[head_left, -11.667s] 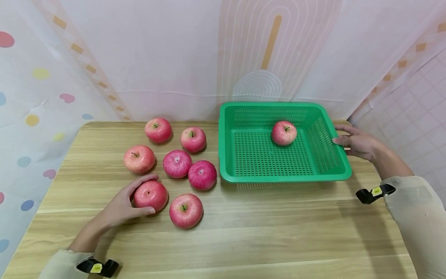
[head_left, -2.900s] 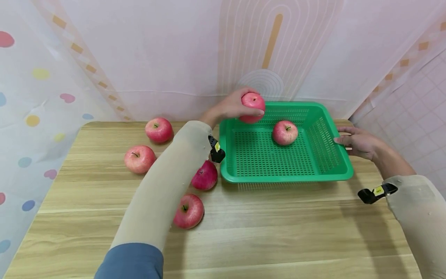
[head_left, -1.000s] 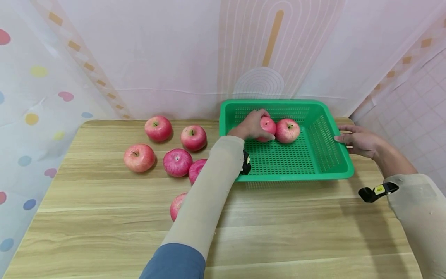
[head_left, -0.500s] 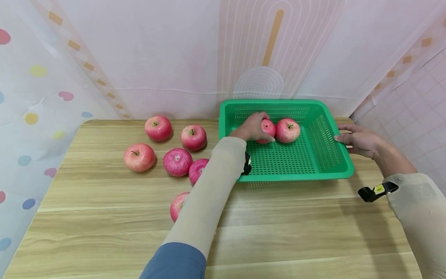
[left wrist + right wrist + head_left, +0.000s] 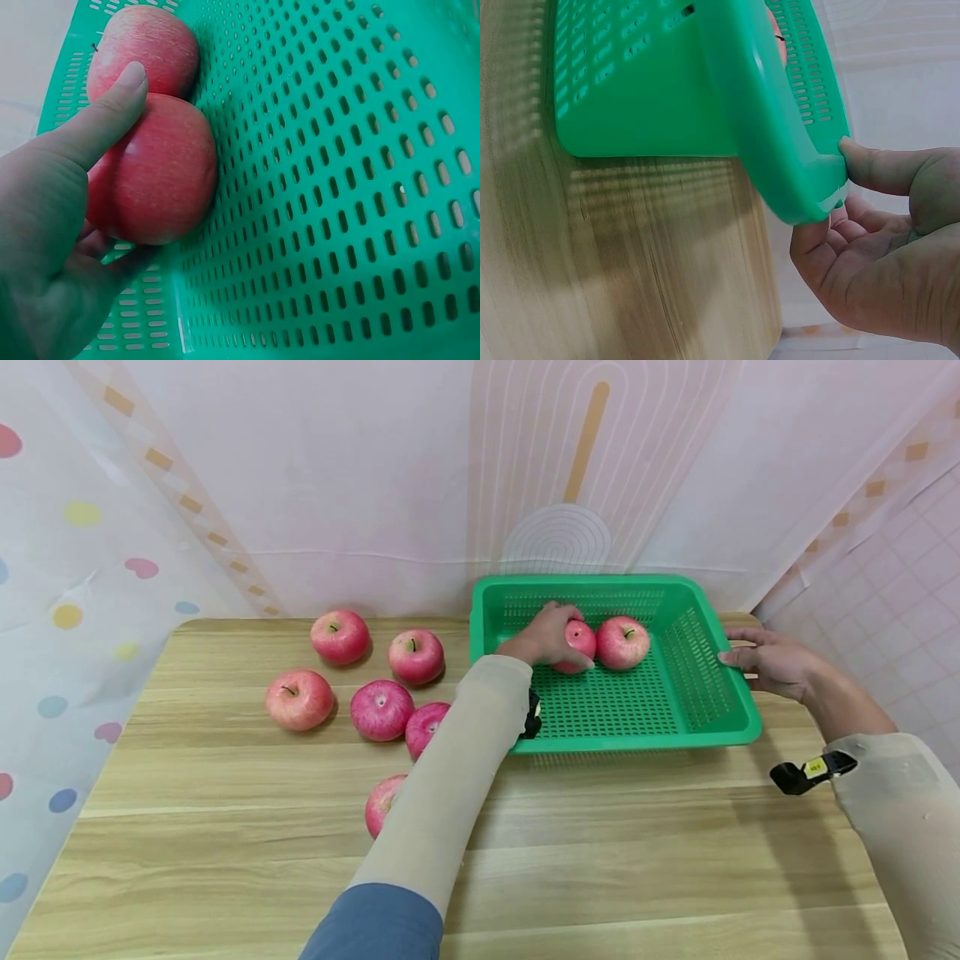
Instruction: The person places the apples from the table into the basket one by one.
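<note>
A green slotted basket (image 5: 622, 739) stands at the back right of the wooden table (image 5: 637, 852). Inside it my left hand (image 5: 543, 635) grips a red apple (image 5: 581, 639) that rests on the basket floor and touches a second apple (image 5: 622, 642). The left wrist view shows the held apple (image 5: 157, 180) under my thumb (image 5: 105, 112), the other apple (image 5: 142, 49) just behind it, and the basket floor (image 5: 337, 187). My right hand (image 5: 765, 664) holds the basket's right rim; in the right wrist view the thumb (image 5: 877, 169) lies on the rim (image 5: 795, 172) and the fingers curl beneath.
Several more red apples lie loose on the table left of the basket, among them ones at the back (image 5: 340, 637), at the far left (image 5: 298, 699) and one partly behind my left sleeve (image 5: 382, 802). A patterned curtain closes off the back and sides.
My left hand took an apple from the table, carried it over the basket rim and lowered it beside the other apple. Over the last second it only edged right. The right hand stayed.
</note>
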